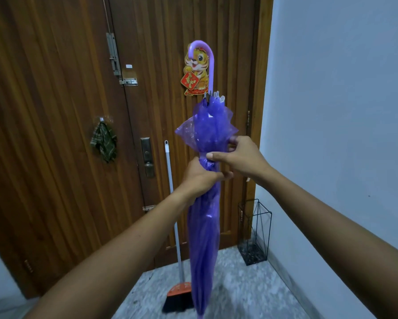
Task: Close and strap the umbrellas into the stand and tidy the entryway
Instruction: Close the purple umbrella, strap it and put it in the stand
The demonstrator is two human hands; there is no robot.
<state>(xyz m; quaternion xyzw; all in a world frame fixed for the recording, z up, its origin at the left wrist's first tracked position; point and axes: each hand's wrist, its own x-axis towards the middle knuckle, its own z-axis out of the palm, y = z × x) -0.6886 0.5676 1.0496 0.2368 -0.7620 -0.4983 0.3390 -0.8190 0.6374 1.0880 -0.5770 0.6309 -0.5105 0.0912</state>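
A folded purple umbrella (203, 238) is held upright in front of me, its curved lilac handle (208, 58) at the top and its tip near the floor. My left hand (199, 178) grips the bunched canopy around its middle. Just above it, my right hand (241, 157) pinches the canopy where the plastic is gathered tight; the loose upper folds flare out above both hands. A strap cannot be made out. The black wire umbrella stand (254, 231) sits on the floor in the corner at the right, with nothing visible in it.
A closed wooden double door (66, 111) fills the background, with a tiger decoration (194, 72) and a hanging checked cloth (103, 141). A broom (175, 226) with an orange head leans on the door. A pale wall (343, 111) runs along the right; the floor (251, 291) is speckled grey.
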